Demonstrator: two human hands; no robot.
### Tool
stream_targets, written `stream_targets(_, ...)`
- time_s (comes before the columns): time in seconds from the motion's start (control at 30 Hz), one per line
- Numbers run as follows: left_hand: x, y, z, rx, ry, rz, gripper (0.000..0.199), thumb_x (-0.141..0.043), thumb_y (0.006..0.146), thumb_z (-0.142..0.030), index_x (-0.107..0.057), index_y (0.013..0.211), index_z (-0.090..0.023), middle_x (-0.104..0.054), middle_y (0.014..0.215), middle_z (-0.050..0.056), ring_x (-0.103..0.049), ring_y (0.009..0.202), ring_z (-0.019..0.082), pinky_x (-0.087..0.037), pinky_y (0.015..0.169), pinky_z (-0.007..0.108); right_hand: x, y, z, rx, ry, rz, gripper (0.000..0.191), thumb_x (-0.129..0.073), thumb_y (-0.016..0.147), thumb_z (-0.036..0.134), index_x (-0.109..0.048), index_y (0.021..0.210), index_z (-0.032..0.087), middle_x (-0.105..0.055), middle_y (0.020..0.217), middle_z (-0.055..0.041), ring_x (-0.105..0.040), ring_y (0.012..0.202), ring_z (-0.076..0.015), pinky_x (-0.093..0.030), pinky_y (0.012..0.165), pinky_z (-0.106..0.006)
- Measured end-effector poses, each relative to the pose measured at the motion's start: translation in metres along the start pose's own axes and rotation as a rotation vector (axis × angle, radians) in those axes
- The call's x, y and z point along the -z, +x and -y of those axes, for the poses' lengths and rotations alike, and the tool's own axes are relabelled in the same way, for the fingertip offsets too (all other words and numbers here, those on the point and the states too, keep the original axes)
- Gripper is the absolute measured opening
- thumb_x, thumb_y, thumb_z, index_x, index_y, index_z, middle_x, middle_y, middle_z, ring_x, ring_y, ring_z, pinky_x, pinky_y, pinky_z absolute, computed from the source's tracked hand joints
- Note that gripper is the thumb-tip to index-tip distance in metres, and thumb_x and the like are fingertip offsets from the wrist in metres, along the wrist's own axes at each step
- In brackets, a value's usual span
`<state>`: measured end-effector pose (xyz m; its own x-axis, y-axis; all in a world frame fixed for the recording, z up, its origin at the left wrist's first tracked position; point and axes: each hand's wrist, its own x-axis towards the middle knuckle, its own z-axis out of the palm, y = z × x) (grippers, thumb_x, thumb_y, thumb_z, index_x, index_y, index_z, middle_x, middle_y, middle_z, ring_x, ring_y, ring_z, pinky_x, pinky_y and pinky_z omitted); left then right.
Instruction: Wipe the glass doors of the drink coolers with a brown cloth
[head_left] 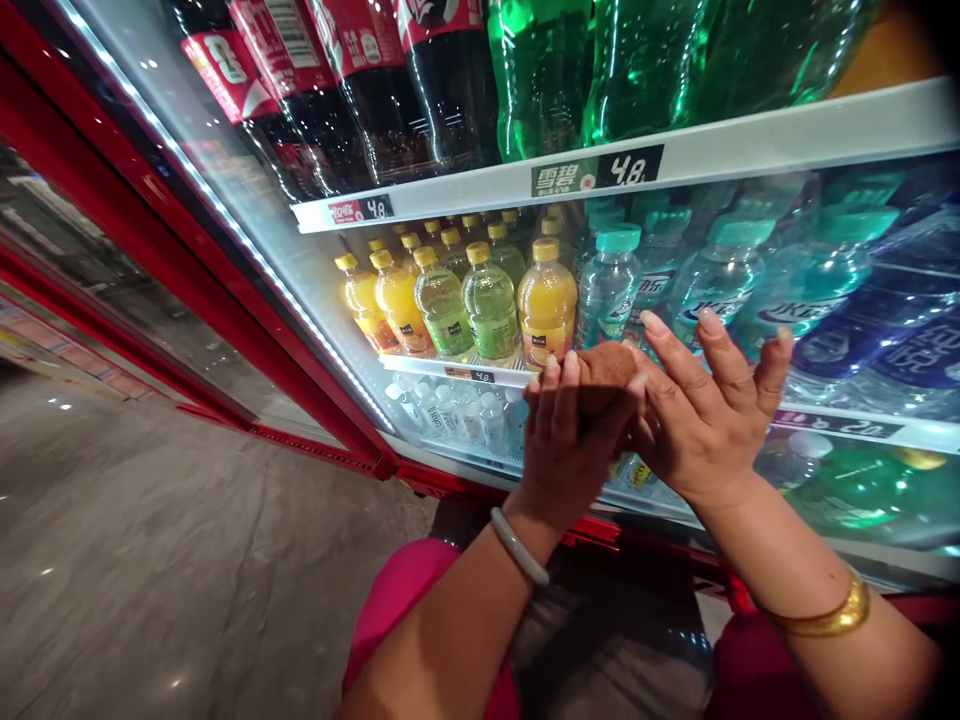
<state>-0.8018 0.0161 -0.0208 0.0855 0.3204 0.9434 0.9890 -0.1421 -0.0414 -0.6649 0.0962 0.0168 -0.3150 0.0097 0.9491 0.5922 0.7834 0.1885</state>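
Note:
In front of the fridge shelves, my left hand (564,440) is closed around a folded brown cloth (609,364), its fingers bent over it. Close against it on the right, my right hand (705,410) has its fingers spread and raised, and its thumb side meets the cloth; whether it grips any of it is hidden. Behind the hands stand yellow juice bottles (547,295), green juice bottles (489,305) and clear water bottles with teal caps (607,285).
Cola bottles (375,110) and large green bottles (540,80) fill the shelf above, over a white price rail (465,185). Smaller bottles (480,415) lie lower down. The red door frame (300,415) is at left, beside the grey floor (165,570).

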Motion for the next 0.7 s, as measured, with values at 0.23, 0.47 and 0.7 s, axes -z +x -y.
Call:
stream_targets(0.23, 0.016, 0.014, 0.029, 0.177, -0.096, -0.063, 0.073, -0.054, 0.105, -0.030, -0.018, 0.169, -0.030, 0.001, 0.180, 0.014, -0.012, 0.165, 0.039, -0.032, 0.128, 0.064, 0.004, 0.000, -0.002, 0.035, -0.026, 0.039, 0.056, -0.058, 0.097, 0.025, -0.052, 0.152, 0.029, -0.050, 0.161, 0.0011, -0.026, 0.161, -0.0205, -0.005, 0.136, -0.048)
stream_targets(0.47, 0.005, -0.003, 0.003, 0.003, -0.047, 0.049, 0.090, -0.073, 0.094, -0.022, -0.023, 0.168, -0.036, -0.003, 0.180, 0.014, -0.024, 0.162, 0.042, -0.040, 0.124, 0.062, 0.001, -0.001, 0.000, 0.012, 0.020, -0.019, 0.050, -0.056, 0.100, 0.029, -0.056, 0.150, 0.024, -0.059, 0.154, -0.0032, -0.033, 0.159, -0.0227, -0.007, 0.136, -0.048)
stream_targets(0.7, 0.017, 0.009, 0.017, 0.205, -0.076, -0.045, 0.080, -0.057, 0.101, -0.014, -0.019, 0.169, -0.034, -0.002, 0.180, 0.012, -0.019, 0.164, 0.037, -0.039, 0.127, 0.060, 0.005, -0.001, -0.003, 0.034, -0.022, 0.042, 0.058, -0.059, 0.096, 0.027, -0.052, 0.154, 0.028, -0.052, 0.159, 0.0003, -0.029, 0.160, -0.0229, -0.006, 0.136, -0.050)
